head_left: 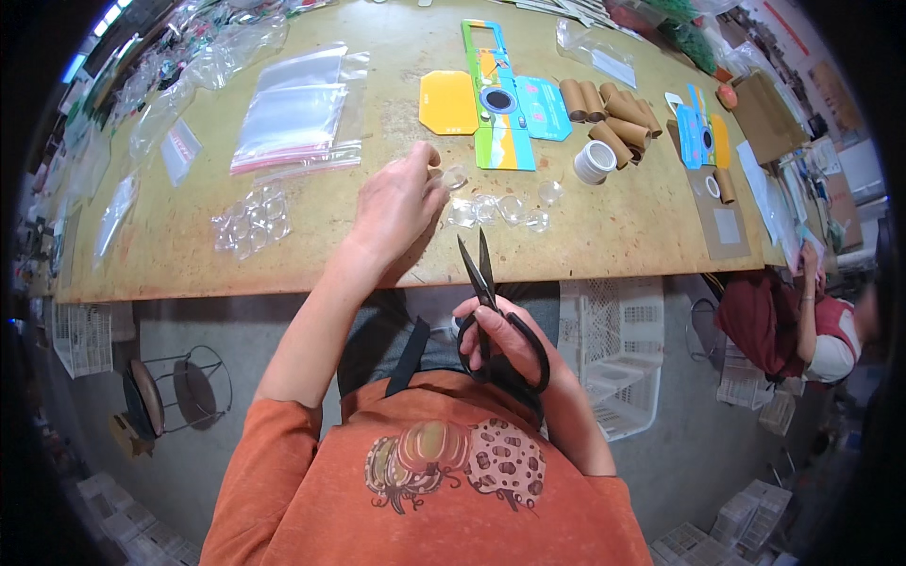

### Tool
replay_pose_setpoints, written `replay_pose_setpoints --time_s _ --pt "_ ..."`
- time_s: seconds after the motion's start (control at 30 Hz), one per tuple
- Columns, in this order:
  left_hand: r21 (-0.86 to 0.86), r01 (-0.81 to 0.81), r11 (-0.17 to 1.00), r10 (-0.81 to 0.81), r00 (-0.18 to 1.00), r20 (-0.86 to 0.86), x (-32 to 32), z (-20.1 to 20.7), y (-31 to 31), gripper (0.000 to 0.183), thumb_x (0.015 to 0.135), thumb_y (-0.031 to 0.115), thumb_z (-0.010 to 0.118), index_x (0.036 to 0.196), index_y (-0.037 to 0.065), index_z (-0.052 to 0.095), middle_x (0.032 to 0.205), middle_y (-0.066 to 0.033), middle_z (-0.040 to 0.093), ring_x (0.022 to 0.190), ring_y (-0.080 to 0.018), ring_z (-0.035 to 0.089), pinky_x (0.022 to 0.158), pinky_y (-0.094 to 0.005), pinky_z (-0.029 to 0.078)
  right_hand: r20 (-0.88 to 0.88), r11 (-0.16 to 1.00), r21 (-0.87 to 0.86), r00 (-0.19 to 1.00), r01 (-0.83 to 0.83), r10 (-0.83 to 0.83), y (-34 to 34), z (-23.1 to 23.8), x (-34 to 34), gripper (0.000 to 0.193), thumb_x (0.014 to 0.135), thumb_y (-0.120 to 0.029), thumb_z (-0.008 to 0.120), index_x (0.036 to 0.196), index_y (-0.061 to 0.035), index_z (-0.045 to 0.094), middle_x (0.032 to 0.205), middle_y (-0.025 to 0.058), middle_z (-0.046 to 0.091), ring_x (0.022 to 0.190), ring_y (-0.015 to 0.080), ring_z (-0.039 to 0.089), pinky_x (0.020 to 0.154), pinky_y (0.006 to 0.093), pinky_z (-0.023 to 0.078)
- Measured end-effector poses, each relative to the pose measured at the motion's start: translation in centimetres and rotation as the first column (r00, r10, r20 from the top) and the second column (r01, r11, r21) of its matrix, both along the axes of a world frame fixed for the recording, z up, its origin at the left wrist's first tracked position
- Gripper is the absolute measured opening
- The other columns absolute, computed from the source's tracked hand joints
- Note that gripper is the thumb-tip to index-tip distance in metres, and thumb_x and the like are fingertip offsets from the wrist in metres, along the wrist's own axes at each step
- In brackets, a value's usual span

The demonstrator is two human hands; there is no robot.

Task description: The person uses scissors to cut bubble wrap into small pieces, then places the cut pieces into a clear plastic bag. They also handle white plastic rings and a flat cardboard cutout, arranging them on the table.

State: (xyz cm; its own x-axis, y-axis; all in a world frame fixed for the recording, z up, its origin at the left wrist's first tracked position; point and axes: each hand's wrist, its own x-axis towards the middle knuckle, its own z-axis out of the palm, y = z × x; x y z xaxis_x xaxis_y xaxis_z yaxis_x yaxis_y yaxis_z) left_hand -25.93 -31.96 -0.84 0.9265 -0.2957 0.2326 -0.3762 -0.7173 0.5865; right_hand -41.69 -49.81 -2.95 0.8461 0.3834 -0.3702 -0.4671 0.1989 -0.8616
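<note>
My left hand (401,200) is over the table with its fingers curled together. At its fingertips is a clear round plastic disc (455,176), seemingly pinched by the edge; the fingers partly hide the contact. More clear discs (511,208) lie in a loose row just to the right. My right hand (517,341) grips black-handled scissors (482,274) in front of my body, below the table edge. Their blades point up toward the table and are slightly apart. To the left of my left hand lies a clear sheet of joined round shapes (253,222).
Behind my hands are a flat, colourful die-cut card (500,99), cardboard tubes (623,123) and a stack of white rings (595,162). Clear zip bags (294,113) lie left. A second card (700,137) is at right, near another person (802,321). White crates (613,358) stand below.
</note>
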Motion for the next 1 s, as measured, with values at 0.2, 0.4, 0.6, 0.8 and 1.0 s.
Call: replay_pose_setpoints --time_s 0.2,0.4,0.6,0.8,1.0 --pt "-0.681 -0.06 0.73 -0.399 0.772 -0.495 -3.2 1.0 2.0 0.014 0.095 0.015 0.056 0.099 0.002 0.057 0.077 0.0003 0.059 0.068 -0.0037 0.052 0.055 -0.0192 0.04 0.185 0.965 -0.244 0.981 0.098 -0.053 0.7 0.9 -0.6 0.05 0.098 -0.047 0.047 0.118 -0.0015 0.051 0.081 0.0067 0.061 0.068 0.0116 0.059 0.065 0.0244 0.048" --pt "-0.794 -0.077 0.603 -0.586 0.633 -0.506 -6.7 1.2 3.4 0.017 0.1 0.016 0.05 0.111 0.004 0.053 0.078 0.0034 0.054 0.061 -0.004 0.043 0.054 -0.018 0.036 0.332 0.874 -0.479 0.939 0.087 0.089 1.5 1.8 -0.1 0.059 0.094 -0.056 0.047 0.122 -0.0037 0.05 0.082 0.0042 0.061 0.068 0.0109 0.057 0.065 0.0251 0.046" --pt "-0.754 -0.092 0.65 -0.554 0.622 -0.554 -7.2 1.5 3.6 0.011 0.095 0.015 0.059 0.099 0.005 0.056 0.072 0.0028 0.058 0.061 -0.0012 0.051 0.051 -0.0153 0.035 0.353 0.874 -0.478 0.93 0.088 0.1 2.2 1.5 -0.2 0.063 0.091 -0.06 0.05 0.122 -0.0056 0.05 0.08 0.0034 0.06 0.068 0.0114 0.057 0.063 0.0249 0.045" --pt "-0.766 -0.184 0.616 -0.571 0.566 -0.595 -7.8 1.6 3.1 0.011 0.093 0.016 0.061 0.093 0.005 0.058 0.075 0.0013 0.063 0.058 -0.0007 0.05 0.049 -0.0157 0.034 0.449 0.913 -0.385 0.892 0.139 0.054 2.6 1.6 0.4 0.057 0.089 -0.05 0.061 0.12 -0.0037 0.049 0.074 0.0057 0.054 0.065 0.0174 0.053 0.062 0.0311 0.046" --pt "-0.796 -0.228 0.56 -0.602 0.549 -0.58 -8.0 1.2 3.0 0.011 0.093 0.016 0.061 0.093 0.006 0.058 0.076 0.0013 0.063 0.059 -0.0003 0.05 0.049 -0.0153 0.034 0.462 0.94 -0.319 0.886 0.12 0.044 2.2 0.8 0.6 0.059 0.086 -0.053 0.064 0.118 -0.0054 0.049 0.068 0.0002 0.047 0.063 0.0103 0.046 0.057 0.0264 0.04"
